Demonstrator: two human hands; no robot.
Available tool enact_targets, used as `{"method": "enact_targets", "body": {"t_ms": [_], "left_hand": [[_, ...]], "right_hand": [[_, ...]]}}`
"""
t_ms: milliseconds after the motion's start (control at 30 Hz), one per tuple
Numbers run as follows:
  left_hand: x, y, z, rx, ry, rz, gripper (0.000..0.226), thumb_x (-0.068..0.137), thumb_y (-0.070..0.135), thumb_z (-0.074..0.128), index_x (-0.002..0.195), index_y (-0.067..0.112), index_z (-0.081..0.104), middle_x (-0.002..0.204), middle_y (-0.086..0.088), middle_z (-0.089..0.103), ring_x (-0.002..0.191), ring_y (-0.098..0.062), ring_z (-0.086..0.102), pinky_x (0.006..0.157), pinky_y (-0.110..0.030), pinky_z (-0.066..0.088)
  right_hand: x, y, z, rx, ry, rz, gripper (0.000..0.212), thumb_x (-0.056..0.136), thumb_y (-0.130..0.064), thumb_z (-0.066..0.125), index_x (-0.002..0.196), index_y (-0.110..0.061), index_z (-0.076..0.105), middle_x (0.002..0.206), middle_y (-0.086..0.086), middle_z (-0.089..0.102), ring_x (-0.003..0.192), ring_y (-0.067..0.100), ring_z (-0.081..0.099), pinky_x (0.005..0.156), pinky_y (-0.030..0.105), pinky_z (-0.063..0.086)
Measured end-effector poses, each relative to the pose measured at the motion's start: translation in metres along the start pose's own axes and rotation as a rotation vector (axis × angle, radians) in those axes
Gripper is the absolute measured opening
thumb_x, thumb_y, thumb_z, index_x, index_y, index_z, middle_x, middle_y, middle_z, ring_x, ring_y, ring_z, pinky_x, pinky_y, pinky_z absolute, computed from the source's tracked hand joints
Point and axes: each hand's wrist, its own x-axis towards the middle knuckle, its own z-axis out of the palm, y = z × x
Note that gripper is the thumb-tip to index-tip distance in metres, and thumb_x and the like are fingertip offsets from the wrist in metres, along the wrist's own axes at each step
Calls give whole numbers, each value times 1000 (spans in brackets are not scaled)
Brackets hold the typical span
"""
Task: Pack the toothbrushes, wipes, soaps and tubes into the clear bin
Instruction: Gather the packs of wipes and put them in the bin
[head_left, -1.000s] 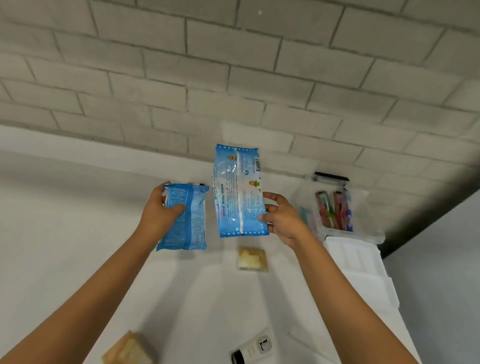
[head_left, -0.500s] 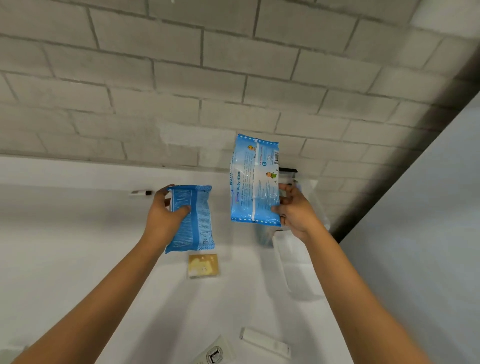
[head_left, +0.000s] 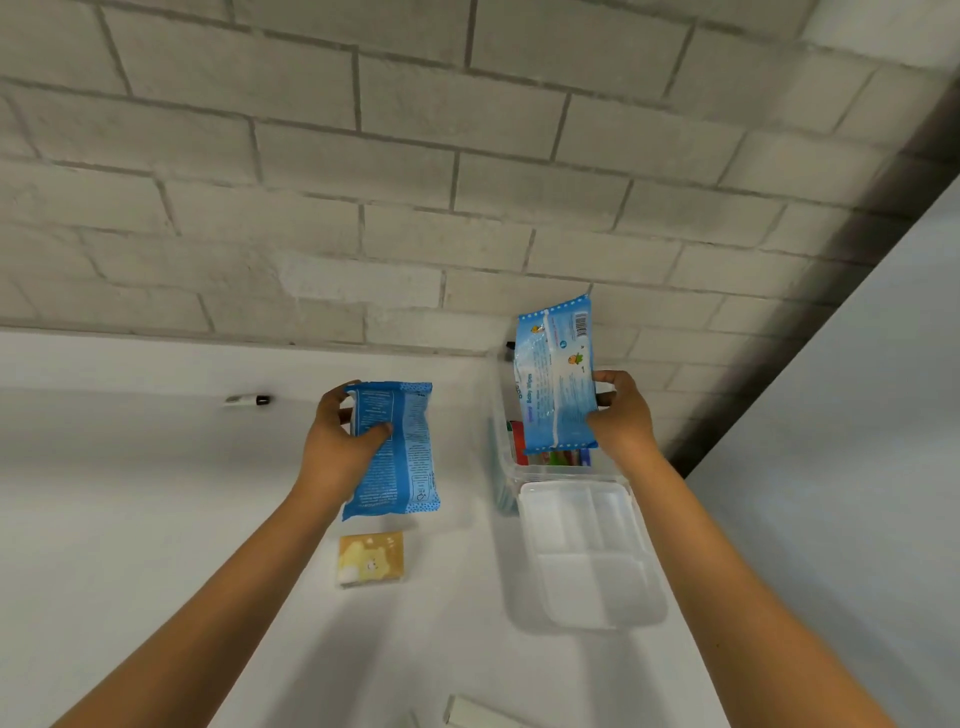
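Blue wipes pack (head_left: 556, 382) in our right hand (head_left: 621, 421), fingers pinching it, hides most of the clear bin (head_left: 558, 472); our left hand (head_left: 340, 441) clamps another pack (head_left: 400, 452)

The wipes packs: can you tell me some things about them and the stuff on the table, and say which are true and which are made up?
1. Each hand holds a blue wipes pack. True: the left hand grips the darker pack and the right hand grips the lighter pack.
2. The lighter pack is held over the clear bin. True.
3. The bin's lid is closed on top of it. False: the lid lies flat on the table, in front of the bin.
4. The yellow soap is already in the bin. False: it lies on the table below the darker pack.
5. The bin holds nothing. False: colourful items show inside.
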Motion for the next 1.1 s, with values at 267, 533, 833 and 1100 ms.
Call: {"method": "enact_targets", "body": {"t_ms": [267, 533, 833, 1100], "left_hand": [[2, -5, 2, 7, 6, -7, 56, 84, 11, 63, 133, 20, 37, 126, -13, 53, 91, -20, 53, 62, -25, 44], [2, -8, -1, 42, 13, -7, 55, 84, 12, 63, 133, 18, 37, 127, -14, 53, 89, -19, 52, 57, -21, 41], [-1, -6, -1, 44, -1, -3, 56, 84, 13, 63, 133, 18, 37, 128, -14, 53, 91, -18, 50, 66, -26, 42], [0, -4, -4, 30, 2, -2, 55, 84, 13, 63, 132, 19, 37, 127, -13, 53, 92, -19, 51, 59, -24, 43]], "right_hand": [[0, -5, 19, -175, -86, -69, 51, 84, 9, 48, 131, -9, 42, 130, 13, 53, 111, 26, 57, 67, 23, 48], [-9, -12, 29, -327, -129, -109, 64, 84, 11, 47, 139, -18, 34, 137, 11, 45, 113, 27, 56, 69, 24, 48], [-11, -37, 34, -704, -191, -164, 54, 82, 1, 56, 133, -10, 42, 130, 14, 48, 123, 28, 46, 105, 36, 40], [-16, -37, 57, -749, -286, -165, 37, 85, 2, 50, 121, -5, 50, 120, 14, 58, 104, 27, 57, 72, 26, 41]]}}
